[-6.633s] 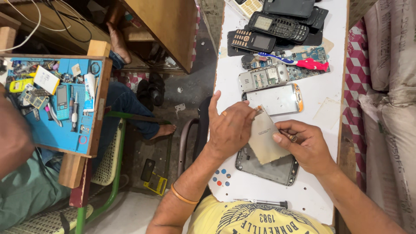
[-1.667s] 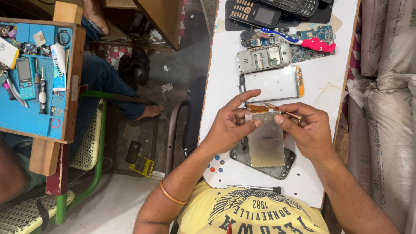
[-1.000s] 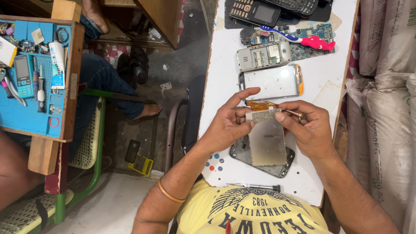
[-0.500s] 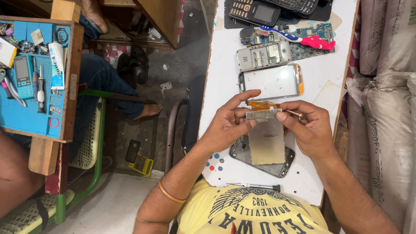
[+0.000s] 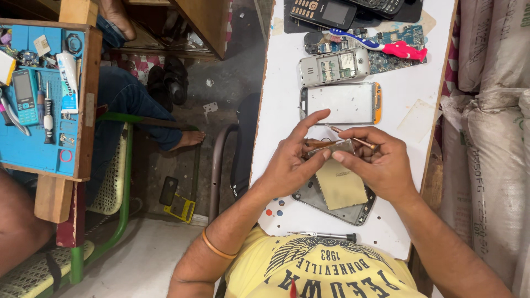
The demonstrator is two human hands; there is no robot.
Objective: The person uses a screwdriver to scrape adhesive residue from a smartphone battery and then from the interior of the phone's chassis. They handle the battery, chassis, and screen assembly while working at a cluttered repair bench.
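Note:
Both of my hands hold a thin tan display panel [image 5: 341, 185] with a metal top edge, tilted above a dark phone frame [image 5: 353, 212] lying on the white table [image 5: 419, 77]. My left hand [image 5: 290, 163] pinches the panel's upper left edge, with the index finger stretched out. My right hand [image 5: 378, 163] pinches the upper right edge and also grips a thin metal tool [image 5: 353, 137] that points left.
Beyond my hands lie a white phone shell with an orange end [image 5: 341, 103], an open grey phone [image 5: 334, 66], a circuit board, a toothbrush [image 5: 381, 47] and keypad phones [image 5: 326, 11]. A screwdriver [image 5: 326, 236] lies near my chest. Another person sits at a blue work tray [image 5: 38, 99] on the left. Sacks [image 5: 497, 138] stand on the right.
Over the last seconds my hands have kept hold of the panel almost in place above the frame. Earlier, the panel was held lower and flatter.

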